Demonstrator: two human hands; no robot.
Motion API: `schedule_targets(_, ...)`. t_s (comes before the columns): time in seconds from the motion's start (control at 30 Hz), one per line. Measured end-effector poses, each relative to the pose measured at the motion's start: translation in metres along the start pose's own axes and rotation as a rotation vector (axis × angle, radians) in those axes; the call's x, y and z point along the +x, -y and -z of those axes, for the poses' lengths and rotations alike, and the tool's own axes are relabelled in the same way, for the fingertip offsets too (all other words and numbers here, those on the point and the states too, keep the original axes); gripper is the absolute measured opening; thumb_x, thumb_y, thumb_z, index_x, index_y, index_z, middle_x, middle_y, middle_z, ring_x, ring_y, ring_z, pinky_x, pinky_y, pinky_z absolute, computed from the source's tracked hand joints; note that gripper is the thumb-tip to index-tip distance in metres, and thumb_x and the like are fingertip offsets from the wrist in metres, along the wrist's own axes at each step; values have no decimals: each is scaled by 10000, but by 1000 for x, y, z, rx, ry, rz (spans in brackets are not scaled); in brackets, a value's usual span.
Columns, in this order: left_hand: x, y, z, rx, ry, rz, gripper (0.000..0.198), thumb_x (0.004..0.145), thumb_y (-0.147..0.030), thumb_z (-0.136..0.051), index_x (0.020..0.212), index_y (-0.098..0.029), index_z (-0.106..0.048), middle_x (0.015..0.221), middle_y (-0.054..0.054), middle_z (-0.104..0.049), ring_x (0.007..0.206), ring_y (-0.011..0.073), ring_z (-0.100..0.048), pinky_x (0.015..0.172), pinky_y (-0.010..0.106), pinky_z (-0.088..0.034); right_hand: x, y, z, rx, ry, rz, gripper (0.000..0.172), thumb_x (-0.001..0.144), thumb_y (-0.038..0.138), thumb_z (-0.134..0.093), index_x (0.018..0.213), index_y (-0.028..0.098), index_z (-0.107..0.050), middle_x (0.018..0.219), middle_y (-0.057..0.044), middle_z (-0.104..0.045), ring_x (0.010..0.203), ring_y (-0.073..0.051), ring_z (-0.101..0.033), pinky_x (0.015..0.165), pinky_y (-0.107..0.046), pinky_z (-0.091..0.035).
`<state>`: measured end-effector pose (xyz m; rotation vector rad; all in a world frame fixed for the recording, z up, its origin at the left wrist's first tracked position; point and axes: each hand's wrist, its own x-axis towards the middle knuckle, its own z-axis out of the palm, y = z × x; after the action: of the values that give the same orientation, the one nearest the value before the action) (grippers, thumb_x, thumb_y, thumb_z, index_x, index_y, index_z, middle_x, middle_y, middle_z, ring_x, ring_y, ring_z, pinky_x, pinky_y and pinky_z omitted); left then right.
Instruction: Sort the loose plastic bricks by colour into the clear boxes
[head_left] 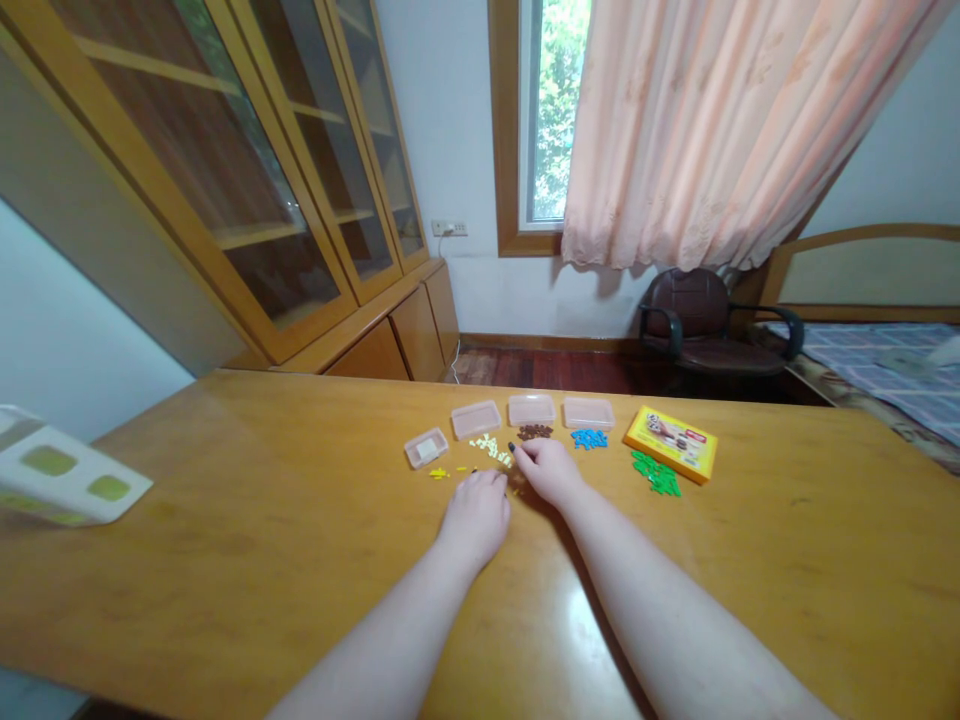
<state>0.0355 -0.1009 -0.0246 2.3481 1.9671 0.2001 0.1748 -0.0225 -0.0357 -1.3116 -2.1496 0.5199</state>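
My left hand (476, 515) rests low over the table with its fingers curled together and dark nails showing; whatever lies under the fingertips is hidden. Close beside it, my right hand (553, 472) is closed, its thumb reaching left over the pale pieces, and any small piece in it cannot be made out. Just beyond the hands lies a scatter of small cream-white pieces (491, 448), with several small yellow pieces (438, 473) to the left. A pile of small brown pieces (535, 432) sits behind my right hand, and small blue pieces (590, 439) lie to its right.
Clear plastic trays (475, 419) line up behind the piles; a smaller plastic box (426, 449) stands left, holding something white. At right, small green pieces (657, 473) lie against a yellow box (671, 442). A white container (67, 470) stands far left on the wooden table (300, 560).
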Motion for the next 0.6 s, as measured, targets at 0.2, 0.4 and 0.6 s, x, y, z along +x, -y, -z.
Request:
schedule_targets(0.2,6,10,-1,13,-30,62,387,850,-168,-403,1199,-137,-567,1211,118,-598,1114,233,-537,992,371,-392,-3,6,-1,-91,91,245,295,869,224,-462,694,174,-695,727,-56,-673,752,-154,-579,735,-248,-413)
schedule_targets(0.4,8,15,-2,-4,-69,47,401,847,-164,-412,1221,-157,-558,1264,105,-576,1158,219,-520,1051,370,-338,-2,8,1,-75,105,290,256,858,183,-469,815,173,-721,816,-68,-703,830,-168,-600,829,-275,-425)
schedule_targets(0.6,10,16,-2,-42,-43,18,424,850,-160,-407,1255,-147,-532,1298,109,-554,1193,224,-500,1093,413,-280,-4,11,-1,-70,149,358,254,853,178,-477,910,185,-725,889,-61,-715,858,-162,-615,852,-268,-426)
